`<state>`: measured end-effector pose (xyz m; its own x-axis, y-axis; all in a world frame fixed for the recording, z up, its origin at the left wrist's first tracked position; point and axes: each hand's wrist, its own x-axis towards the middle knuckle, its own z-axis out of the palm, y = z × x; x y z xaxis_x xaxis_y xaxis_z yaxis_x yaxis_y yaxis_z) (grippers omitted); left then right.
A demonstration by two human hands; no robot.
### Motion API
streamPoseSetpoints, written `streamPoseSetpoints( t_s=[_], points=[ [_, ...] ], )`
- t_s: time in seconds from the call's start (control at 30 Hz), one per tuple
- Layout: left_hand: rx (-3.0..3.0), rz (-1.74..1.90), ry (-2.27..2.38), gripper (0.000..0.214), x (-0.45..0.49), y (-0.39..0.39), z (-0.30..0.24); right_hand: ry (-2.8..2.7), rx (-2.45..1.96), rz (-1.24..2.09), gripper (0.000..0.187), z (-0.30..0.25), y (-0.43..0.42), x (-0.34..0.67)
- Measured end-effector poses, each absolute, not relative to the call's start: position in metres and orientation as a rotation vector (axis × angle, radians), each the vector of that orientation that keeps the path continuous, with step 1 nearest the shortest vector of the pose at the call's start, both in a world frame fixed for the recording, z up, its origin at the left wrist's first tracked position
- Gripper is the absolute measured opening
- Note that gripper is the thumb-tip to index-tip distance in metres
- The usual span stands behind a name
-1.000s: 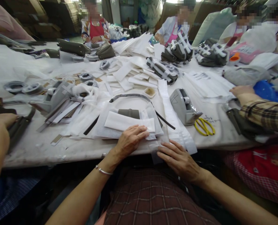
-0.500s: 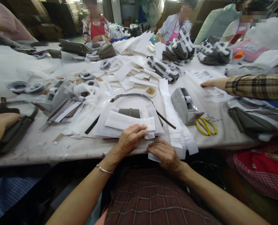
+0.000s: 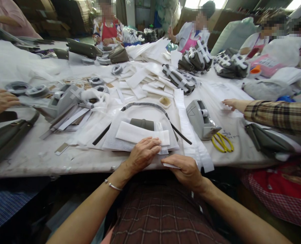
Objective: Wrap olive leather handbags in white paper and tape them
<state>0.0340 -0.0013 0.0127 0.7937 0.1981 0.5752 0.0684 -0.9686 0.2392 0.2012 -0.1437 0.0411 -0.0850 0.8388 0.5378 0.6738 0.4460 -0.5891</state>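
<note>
On the table (image 3: 89, 159), the bag (image 3: 141, 123) is laid, mostly covered by a white sheet (image 3: 113, 142), perhaps so that its surface is guarded from scuffs; the dispenser (image 3: 197, 117) is stood right of the bag, seemingly to be kept within reach; the pad (image 3: 134, 133) is laid across the bag and pressed by the left hand (image 3: 146, 150), probably so that slipping is prevented; that hand is held flat, fingers close together; at the bag's near right corner, a white slip (image 3: 170, 165) is pinched narrowly by the right hand (image 3: 184, 169).
</note>
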Motion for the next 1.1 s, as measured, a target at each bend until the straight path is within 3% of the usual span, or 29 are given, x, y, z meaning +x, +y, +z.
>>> streamPoseSetpoints(
  t_s=[0.2,0.27,0.43,0.5,0.67,0.83,1.1],
  points=[
    [2.779,0.844,0.181,0.027,0.03,-0.006,0.021,-1.875,-1.335,0.104,0.017,0.06,-0.13,0.211],
    [2.77,0.901,0.247,0.017,0.034,-0.009,0.019,-1.95,-1.341,0.057,0.015,0.07,-0.126,0.21],
    [2.742,1.117,0.345,0.014,0.043,-0.014,0.014,-1.85,-1.492,0.224,0.015,0.096,-0.088,0.215],
    [2.75,1.159,0.338,0.014,0.045,-0.013,0.014,-1.846,-1.597,0.195,0.012,0.094,-0.059,0.219],
    [2.739,1.161,0.349,0.016,0.045,-0.01,0.016,-2.09,-1.966,0.105,0.039,0.059,-0.002,0.223],
    [2.718,1.163,0.345,0.017,0.047,-0.009,0.014,-2.19,-2.135,0.013,0.027,0.046,0.004,0.225],
    [2.716,1.116,0.41,0.016,0.047,-0.011,0.016,-2.345,-2.217,-0.054,0.029,0.05,0.008,0.23]
  ],
)
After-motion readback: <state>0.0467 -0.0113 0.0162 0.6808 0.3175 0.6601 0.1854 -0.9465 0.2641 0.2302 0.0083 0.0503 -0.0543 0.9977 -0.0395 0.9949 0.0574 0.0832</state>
